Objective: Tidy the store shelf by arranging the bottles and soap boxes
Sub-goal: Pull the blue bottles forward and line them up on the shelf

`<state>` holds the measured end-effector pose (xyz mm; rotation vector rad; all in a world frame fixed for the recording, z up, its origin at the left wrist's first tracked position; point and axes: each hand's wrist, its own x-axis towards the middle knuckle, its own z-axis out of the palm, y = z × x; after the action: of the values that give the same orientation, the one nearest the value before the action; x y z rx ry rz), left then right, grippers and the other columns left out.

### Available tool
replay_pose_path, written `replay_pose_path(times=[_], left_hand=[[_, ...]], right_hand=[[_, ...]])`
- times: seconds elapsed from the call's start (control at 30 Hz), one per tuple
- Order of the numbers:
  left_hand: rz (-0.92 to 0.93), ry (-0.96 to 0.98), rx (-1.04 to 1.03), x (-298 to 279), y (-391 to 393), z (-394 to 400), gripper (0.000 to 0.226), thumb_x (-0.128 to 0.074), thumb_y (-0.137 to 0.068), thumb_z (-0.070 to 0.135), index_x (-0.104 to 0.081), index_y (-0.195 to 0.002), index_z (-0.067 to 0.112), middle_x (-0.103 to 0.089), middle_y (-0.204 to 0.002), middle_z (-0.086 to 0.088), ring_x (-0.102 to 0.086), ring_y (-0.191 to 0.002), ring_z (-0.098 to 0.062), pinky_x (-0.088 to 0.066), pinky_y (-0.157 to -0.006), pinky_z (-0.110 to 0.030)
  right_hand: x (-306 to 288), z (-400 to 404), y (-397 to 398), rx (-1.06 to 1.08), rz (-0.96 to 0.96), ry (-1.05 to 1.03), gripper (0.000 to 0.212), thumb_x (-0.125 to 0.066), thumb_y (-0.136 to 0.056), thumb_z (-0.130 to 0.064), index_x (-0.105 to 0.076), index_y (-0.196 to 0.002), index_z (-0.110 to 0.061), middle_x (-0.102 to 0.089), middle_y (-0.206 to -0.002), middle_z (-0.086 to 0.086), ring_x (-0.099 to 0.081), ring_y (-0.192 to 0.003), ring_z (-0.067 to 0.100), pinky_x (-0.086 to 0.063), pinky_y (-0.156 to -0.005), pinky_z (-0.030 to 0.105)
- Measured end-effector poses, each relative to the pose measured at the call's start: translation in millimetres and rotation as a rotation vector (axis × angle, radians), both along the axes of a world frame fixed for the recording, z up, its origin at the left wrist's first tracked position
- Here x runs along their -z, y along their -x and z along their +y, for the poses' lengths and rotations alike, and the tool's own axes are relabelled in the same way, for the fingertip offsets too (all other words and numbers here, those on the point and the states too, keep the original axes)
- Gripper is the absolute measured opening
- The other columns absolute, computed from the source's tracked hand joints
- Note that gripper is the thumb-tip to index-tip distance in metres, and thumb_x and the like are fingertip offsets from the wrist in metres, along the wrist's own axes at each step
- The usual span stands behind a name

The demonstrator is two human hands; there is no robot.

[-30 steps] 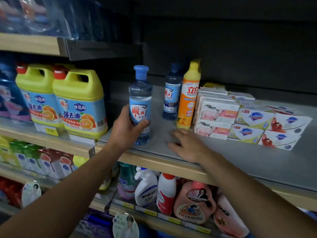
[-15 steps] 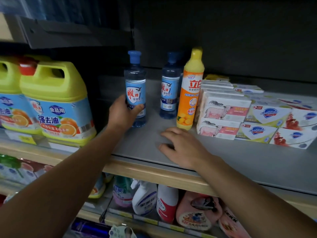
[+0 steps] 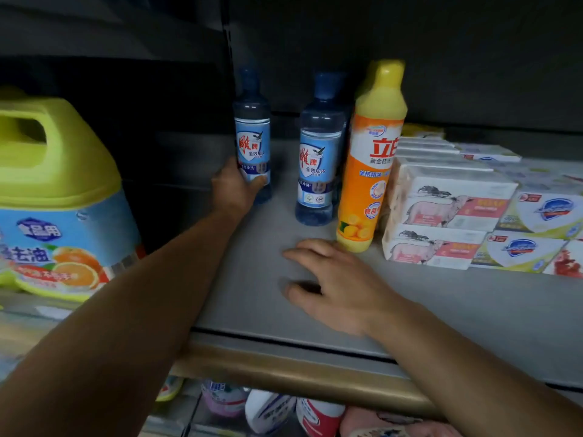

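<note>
Bottle at the shelf's back left, gripped low by the left hand, looks smooth, rigid, liquid-heavy and tippy, so hold mid-body; right hand rests spread flat on the shelf.

Dim, dark upper half, edges blurred

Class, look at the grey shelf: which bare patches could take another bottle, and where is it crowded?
Bare: the gap between the held blue bottle and the second blue bottle; the front strip below the soap boxes. Crowded: the right rear, boxes packed beside the orange bottle.
</note>
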<state>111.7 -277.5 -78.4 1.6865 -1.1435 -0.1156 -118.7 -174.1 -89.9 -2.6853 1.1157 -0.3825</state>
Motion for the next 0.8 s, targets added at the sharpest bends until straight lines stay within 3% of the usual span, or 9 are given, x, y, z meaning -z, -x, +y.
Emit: replay_pose_path(times=[0.23,0.57,0.8], left_hand=[[0.025,-0.001,0.022,1.3,-3.8,-48.8,0.054,-0.077,-0.081,0.027,-0.055,-0.126,0.008,-0.063,-0.126,-0.011,-0.061,-0.113,-0.027,-0.046,-0.092,-0.033],[-0.113,-0.111,-0.035,5.2,-7.0,-77.7,0.055,-0.074,-0.083,0.029,-0.053,-0.127,0.004,-0.063,-0.127,-0.016,-0.059,-0.115,-0.033,-0.048,-0.096,-0.04],[-0.104,-0.114,-0.042,6.1,-5.2,-74.8,0.053,-0.073,-0.084,0.03,-0.055,-0.127,0.006,-0.063,-0.126,-0.014,-0.059,-0.115,-0.031,-0.047,-0.094,-0.036]], right_hand=[[0.2,0.9,0.4,-0.005,-0.024,0.026,0.061,-0.047,-0.089,-0.061,-0.038,-0.145,-0.038,-0.033,-0.147,-0.02,-0.029,-0.136,0.006,-0.029,-0.113,0.027],[1.3,0.7,0.1,-0.014,-0.057,0.051,0.066,-0.036,-0.081,-0.065,-0.04,-0.142,-0.039,-0.036,-0.143,-0.021,-0.031,-0.133,0.005,-0.03,-0.112,0.027],[2.8,0.3,-0.3,-0.015,-0.07,0.068,0.069,-0.034,-0.079,-0.067,-0.042,-0.141,-0.038,-0.038,-0.141,-0.022,-0.033,-0.131,0.004,-0.031,-0.11,0.024]])
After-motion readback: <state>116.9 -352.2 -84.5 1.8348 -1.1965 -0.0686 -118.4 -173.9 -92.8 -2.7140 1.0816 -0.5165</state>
